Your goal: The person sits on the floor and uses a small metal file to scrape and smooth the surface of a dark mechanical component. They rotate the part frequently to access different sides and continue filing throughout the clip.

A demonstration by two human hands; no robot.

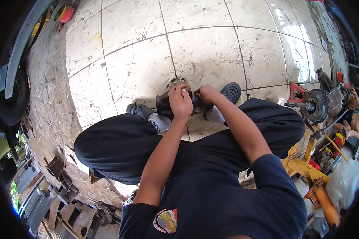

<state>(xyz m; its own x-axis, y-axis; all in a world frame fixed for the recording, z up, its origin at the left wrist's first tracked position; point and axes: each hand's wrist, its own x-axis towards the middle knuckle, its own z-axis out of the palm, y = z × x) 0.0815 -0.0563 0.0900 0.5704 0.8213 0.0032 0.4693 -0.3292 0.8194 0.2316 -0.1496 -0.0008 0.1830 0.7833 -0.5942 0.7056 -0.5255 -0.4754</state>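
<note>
A dark, rounded metal machine part (163, 105), wide at its left end and narrower to the right, is held low between my shoes. My left hand (180, 101) is closed over its top, fingers wrapped round the far side. My right hand (206, 94) has its fingers curled shut at the narrower right end. What the right fingers grip is hidden by the hand itself. Just beyond the part, a tan, dirty patch or piece (180, 84) shows past my left fingers.
Cracked, stained white tiles (135, 59) spread ahead. At right, a greasy axle assembly (317, 105) stands by a red stand (296, 93) and a yellow-orange metal frame (307, 169). Another person's arm (355, 123) is beyond it. A tyre (16, 97) is at far left.
</note>
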